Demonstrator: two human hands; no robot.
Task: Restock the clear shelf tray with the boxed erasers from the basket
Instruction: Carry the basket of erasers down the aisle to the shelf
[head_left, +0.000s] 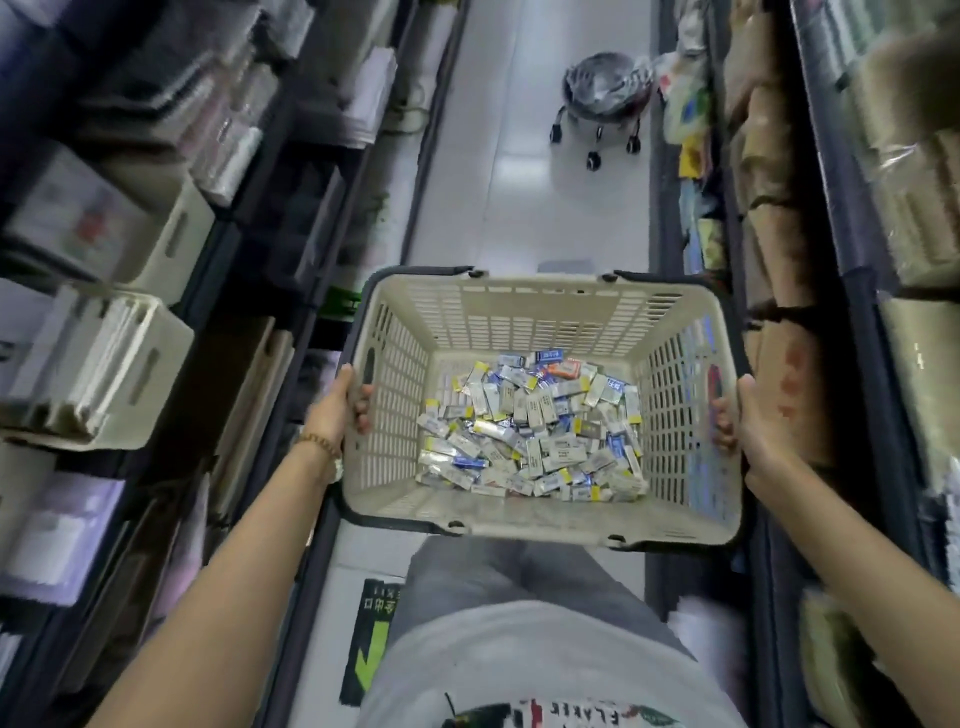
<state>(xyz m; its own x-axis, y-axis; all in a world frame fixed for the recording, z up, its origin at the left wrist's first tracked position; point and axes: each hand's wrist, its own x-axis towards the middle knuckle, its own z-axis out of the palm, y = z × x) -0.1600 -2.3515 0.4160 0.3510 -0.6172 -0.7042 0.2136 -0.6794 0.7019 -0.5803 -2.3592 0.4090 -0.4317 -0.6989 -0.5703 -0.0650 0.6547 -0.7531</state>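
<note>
Our left hand (345, 410) grips the left rim of the basket (519, 291), thumb on the outside and fingertips curled over onto the inner wall. Our right hand (743, 431) clamps the right rim the same way, palm against the outer wall and fingers hooked over the edge. A beaded bracelet (317, 444) sits on the left wrist.

We see a basket of cream plastic, rectangular, with slotted lattice walls and a dark grey band round its rim. Its dark handles lie folded down along the far and near edges.

The boxed erasers (530, 431) lie loose in a jumbled heap across the basket's floor, reaching from the near wall to the far wall and thickest toward the right wall. They are small oblong boxes, mostly white and silver with blue panels and yellow ends. One orange box (566, 370) lies near the far wall. Their printing is too small for us to read.

Below the basket, our pale shirt (519, 670) carries upside-down lettering that reads "FLAKE". A green and black floor sticker (371, 639) shows a green arrow and white characters that we cannot make out.

White plastic bins (130, 374) with slot handles stand on the left shelves. Brown paper-wrapped packs (779, 364) fill the right shelves. A round stool (602, 98) on castors, wrapped in shiny plastic, stands on the glossy pale floor tiles beyond the basket.
</note>
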